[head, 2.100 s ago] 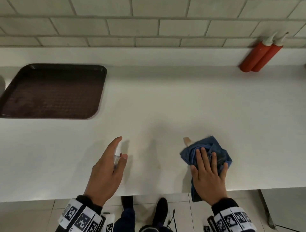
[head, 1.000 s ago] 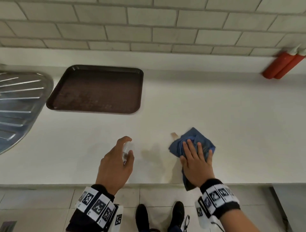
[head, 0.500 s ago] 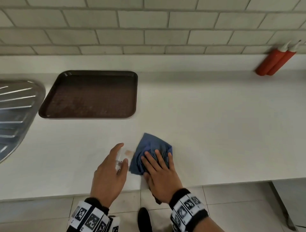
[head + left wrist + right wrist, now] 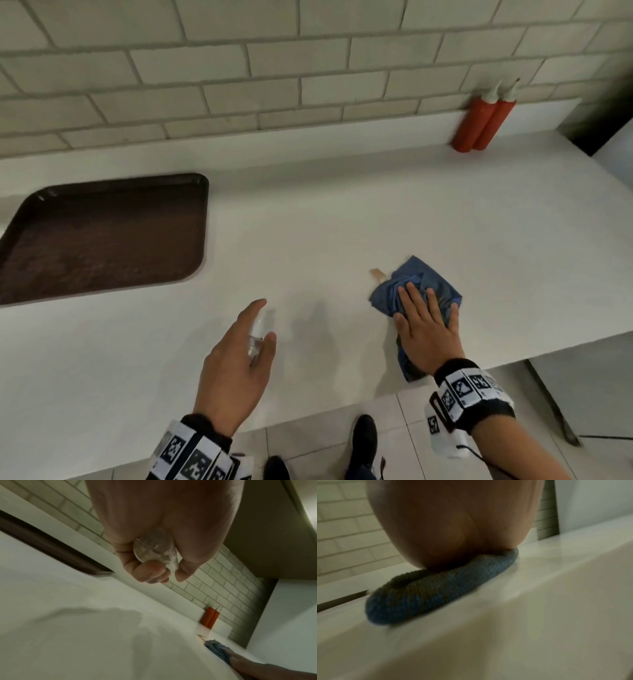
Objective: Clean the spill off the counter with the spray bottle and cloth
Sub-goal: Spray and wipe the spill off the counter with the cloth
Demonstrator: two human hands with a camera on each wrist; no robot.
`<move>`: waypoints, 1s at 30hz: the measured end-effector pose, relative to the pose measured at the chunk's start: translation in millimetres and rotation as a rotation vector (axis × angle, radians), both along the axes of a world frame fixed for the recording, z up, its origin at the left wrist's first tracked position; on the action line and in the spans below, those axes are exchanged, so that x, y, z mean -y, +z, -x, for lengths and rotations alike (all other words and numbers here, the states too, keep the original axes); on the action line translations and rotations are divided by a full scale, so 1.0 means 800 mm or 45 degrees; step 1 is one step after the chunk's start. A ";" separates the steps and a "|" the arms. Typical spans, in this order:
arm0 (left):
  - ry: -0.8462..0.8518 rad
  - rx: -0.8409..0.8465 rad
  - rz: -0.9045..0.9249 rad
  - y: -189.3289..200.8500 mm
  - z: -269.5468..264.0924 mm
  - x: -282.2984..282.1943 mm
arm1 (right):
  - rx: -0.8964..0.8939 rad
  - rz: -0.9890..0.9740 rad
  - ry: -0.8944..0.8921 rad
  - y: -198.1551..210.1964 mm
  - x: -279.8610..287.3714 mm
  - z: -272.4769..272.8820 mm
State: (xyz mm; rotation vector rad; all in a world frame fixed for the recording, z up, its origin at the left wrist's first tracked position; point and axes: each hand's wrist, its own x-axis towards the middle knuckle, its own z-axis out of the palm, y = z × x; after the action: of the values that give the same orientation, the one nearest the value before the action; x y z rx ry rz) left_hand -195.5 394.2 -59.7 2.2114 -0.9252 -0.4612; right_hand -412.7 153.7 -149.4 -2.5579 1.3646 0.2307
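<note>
My left hand (image 4: 265, 320) grips a small clear spray bottle (image 4: 255, 344) just above the white counter (image 4: 342, 222), index finger stretched along its top. In the left wrist view the fingers curl round the bottle's round base (image 4: 153, 547). My right hand (image 4: 424, 315) lies flat, fingers straight, pressing a crumpled blue cloth (image 4: 419, 279) onto the counter near its front edge. A tan tag (image 4: 376, 274) sticks out at the cloth's far left. The right wrist view shows the palm on the cloth (image 4: 436, 592). A faint yellowish smear (image 4: 334, 349) lies between the hands.
A dark brown tray (image 4: 102, 240) lies on the counter at the left. Two red squeeze bottles (image 4: 483, 120) stand against the tiled wall at the back right. The counter's front edge runs just under both wrists; shoes and floor tiles show below.
The right hand slid the cloth left until it lay beside the left hand, then back right to where it is now. The left hand kept holding the bottle in about the same place.
</note>
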 end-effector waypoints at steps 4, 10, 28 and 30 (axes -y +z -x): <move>-0.031 0.031 0.054 0.009 0.022 0.063 | -0.028 -0.050 -0.080 0.003 0.072 0.015; 0.019 0.077 0.063 0.022 0.049 0.130 | -0.034 -0.138 -0.156 0.009 0.184 0.020; 0.330 0.107 0.052 0.030 0.064 0.122 | 0.015 -0.154 0.734 0.015 0.018 -0.141; 0.349 0.099 0.048 0.029 0.059 0.115 | 0.039 -0.141 0.774 0.012 -0.003 -0.123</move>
State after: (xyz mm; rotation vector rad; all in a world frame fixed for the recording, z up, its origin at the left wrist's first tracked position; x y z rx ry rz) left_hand -242.9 302.5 -36.2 2.2908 -0.6501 -0.2288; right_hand -314.4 155.9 -139.8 -2.7887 0.5093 0.3522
